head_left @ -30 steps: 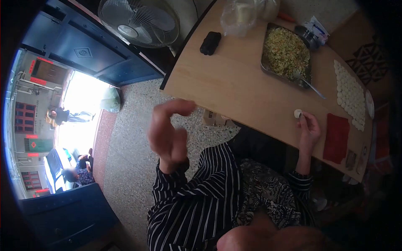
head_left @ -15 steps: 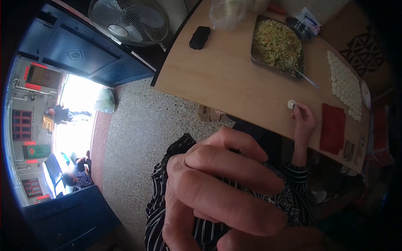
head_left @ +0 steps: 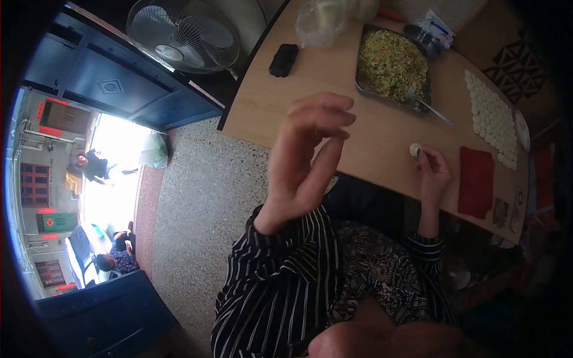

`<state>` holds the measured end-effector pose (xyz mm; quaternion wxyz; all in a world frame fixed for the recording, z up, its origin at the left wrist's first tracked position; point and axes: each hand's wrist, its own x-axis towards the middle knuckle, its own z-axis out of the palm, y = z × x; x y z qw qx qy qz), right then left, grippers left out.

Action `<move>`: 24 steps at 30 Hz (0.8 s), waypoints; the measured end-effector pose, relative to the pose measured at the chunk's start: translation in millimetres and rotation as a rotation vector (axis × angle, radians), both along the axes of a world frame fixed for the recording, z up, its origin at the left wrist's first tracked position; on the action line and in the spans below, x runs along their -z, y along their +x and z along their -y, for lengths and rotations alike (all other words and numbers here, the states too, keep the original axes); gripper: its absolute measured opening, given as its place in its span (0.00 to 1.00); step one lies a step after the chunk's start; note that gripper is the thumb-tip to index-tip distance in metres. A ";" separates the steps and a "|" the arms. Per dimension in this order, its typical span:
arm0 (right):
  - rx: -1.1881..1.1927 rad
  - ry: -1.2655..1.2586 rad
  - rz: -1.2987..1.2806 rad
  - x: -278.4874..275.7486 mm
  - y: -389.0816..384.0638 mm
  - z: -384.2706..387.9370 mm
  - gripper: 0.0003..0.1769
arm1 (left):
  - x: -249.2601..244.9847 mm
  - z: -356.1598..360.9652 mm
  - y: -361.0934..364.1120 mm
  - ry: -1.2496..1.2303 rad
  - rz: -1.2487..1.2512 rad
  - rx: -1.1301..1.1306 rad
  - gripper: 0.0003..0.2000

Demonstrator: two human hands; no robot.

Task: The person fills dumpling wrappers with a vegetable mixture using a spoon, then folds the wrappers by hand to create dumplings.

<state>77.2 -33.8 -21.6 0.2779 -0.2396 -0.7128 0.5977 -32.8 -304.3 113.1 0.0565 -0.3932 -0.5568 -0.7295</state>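
tabletop (head_left: 262, 101) now backs the left hand (head_left: 304, 152), which was lower before.

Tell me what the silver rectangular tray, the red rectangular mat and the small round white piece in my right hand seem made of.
Tray: probably metal, grey sheen along its rim. Red mat: likely cloth, matt with uneven edges. White piece: possibly dough, pale and matt.
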 end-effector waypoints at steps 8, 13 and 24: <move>-0.029 -0.059 0.030 -6.3 -0.3 9.1 0.07 | 66.0 -35.5 5.0 -0.189 0.500 0.018 0.12; -0.138 -0.080 -0.101 -25.0 -8.0 26.6 0.05 | 81.6 -44.4 13.7 -0.270 0.490 0.049 0.11; -0.260 -0.050 -0.088 -56.7 -6.7 52.4 0.03 | 85.6 -63.7 24.7 -0.316 0.270 0.045 0.10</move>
